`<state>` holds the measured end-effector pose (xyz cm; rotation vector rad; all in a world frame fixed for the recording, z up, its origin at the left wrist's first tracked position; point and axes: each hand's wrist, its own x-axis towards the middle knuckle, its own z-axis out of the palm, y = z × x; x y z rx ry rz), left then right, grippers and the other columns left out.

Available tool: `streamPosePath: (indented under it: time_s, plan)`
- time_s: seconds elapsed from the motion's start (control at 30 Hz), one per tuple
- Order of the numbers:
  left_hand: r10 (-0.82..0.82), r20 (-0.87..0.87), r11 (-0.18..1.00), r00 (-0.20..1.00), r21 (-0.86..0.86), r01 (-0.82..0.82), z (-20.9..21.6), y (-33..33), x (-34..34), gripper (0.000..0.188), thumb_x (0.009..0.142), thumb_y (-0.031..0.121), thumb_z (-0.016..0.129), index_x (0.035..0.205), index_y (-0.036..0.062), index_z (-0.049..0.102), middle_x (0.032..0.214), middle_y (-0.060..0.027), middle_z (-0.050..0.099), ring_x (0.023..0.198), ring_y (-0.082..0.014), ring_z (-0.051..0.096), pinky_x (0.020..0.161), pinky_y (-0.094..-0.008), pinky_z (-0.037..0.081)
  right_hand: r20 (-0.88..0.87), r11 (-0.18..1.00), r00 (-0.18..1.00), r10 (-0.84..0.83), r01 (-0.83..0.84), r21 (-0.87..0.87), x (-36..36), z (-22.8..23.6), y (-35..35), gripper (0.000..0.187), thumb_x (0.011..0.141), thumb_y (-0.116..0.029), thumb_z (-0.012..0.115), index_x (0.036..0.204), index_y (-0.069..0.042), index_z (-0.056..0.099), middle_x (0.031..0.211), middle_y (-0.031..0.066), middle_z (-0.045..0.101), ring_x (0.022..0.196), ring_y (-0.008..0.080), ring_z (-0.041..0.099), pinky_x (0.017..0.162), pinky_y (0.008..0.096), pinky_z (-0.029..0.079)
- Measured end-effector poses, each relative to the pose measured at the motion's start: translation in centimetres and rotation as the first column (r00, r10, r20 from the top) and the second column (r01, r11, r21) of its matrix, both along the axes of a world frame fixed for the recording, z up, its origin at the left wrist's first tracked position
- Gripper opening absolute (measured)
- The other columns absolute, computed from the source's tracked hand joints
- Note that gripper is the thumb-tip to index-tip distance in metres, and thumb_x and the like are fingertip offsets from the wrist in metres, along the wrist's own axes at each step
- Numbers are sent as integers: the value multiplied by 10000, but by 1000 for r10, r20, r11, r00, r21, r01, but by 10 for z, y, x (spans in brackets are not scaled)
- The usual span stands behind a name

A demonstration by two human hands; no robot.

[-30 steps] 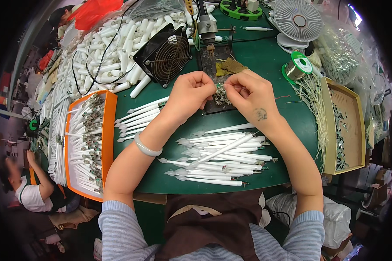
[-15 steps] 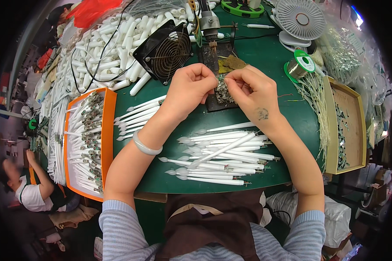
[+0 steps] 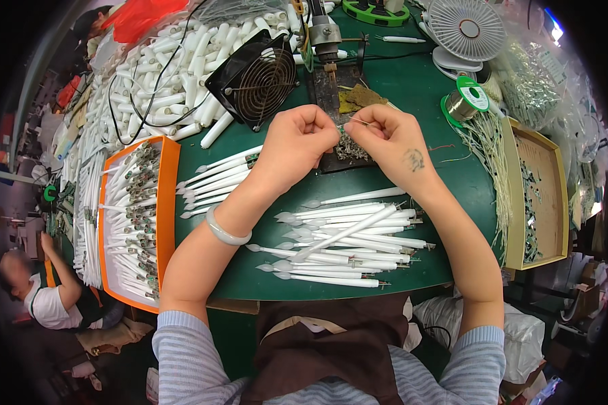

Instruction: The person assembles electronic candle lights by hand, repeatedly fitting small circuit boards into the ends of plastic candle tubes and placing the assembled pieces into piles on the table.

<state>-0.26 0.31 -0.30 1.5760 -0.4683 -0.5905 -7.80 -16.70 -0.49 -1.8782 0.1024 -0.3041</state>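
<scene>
Right here both hands met in the middle, just short of the clamped soldering iron (image 3: 327, 40): the left hand (image 3: 296, 142) pinched thumb to forefinger at a small greenish part (image 3: 341, 129), mostly hidden by the fingertips, while the right hand (image 3: 390, 143), just beside it, had its own fingertips closed on a thin pale strand (image 3: 362, 121) that looked like wire. So the part sat between the two pinches, by the heap of grey solder scrap (image 3: 350, 151), with a yellow sponge (image 3: 346, 104) near beyond. By the look of it this was a fine joining step, strand to part, though whether the two touched, I couldn't tell. The next move, I judged, called for light, steady fingertips, ends lined up and skin kept clear of the iron. And between the forearms lay a loose pile of white electric taper candles (image 3: 348, 237), flame-shaped tips to the left, one slantwise over the rest; more filled the orange box (image 3: 169, 223), while the solder spool (image 3: 461, 108) stood over to the right
</scene>
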Motion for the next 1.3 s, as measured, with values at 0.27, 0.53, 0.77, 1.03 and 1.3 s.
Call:
streamPosePath:
  time_s: [0.27,0.53,0.77,1.03,1.3]
  plan:
    - [-2,-40,1000,999,0,2,1,-1,-1,39,876,72,630,863,36,622,704,-6,607,523,-34,482,455,-184,329,0,999,1000,6,-6,-41,1,-1,1,149,884,-122,707,863,17,660,631,-94,380,593,12,332,528,210,284]
    - [10,5,1000,1000,20,-10,-5,-2,2,57,881,72,659,873,33,619,697,-2,609,512,-38,489,447,-182,332,18,1000,1000,0,0,-26,2,-2,3,127,885,-105,697,881,5,635,661,-88,418,605,9,351,533,198,295]
    - [52,-30,998,998,18,-52,-1,-2,3,75,889,92,671,868,43,617,694,2,612,505,-37,488,444,-180,332,163,993,986,-29,47,-110,0,-6,2,72,883,-53,672,898,-5,620,723,-58,520,616,1,395,525,178,321]
    - [87,-60,996,994,5,-87,2,-4,5,78,881,110,681,868,57,626,690,4,609,495,-37,483,431,-181,311,283,971,959,-18,84,-224,1,-6,5,71,873,-32,682,863,8,624,737,-34,564,620,8,435,514,175,345]
    - [105,-82,993,991,-49,-109,9,-4,3,73,814,20,677,824,-10,612,658,-9,608,510,-42,506,441,-198,383,314,966,949,-22,100,-238,0,-4,7,75,873,-39,693,869,6,633,738,-23,573,606,16,438,504,184,347]
